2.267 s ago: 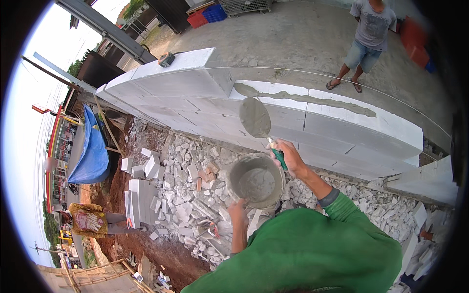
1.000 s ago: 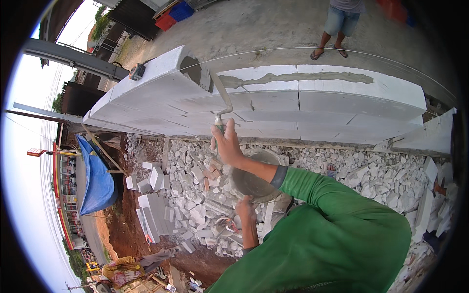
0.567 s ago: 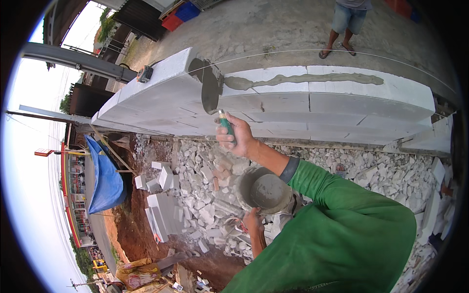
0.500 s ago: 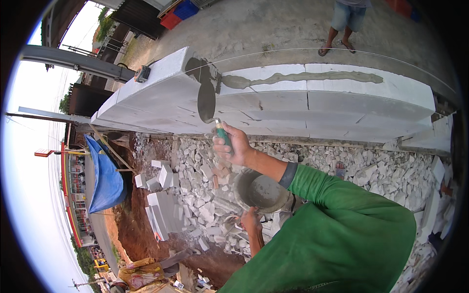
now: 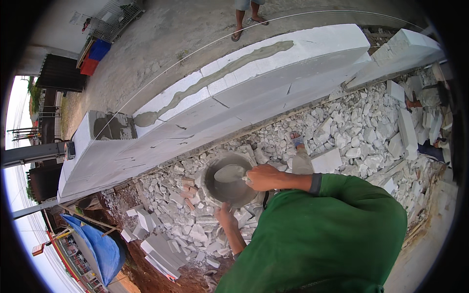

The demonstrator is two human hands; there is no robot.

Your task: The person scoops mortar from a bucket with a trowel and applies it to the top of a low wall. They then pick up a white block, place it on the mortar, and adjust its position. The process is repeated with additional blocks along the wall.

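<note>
Right hand [image 5: 264,177] clamped on trowel [image 5: 229,173], blade in mortar bowl [image 5: 229,181]; left hand [image 5: 224,215] gripping rim at six o'clock. Best loaded moderately, bowl level; wall [image 5: 254,78] at twelve.

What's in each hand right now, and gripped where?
Right hand grips the mortar-coated metal trowel by its handle, blade inside the round grey mortar pan. Left hand holds that pan from beneath, at its near rim.
</note>
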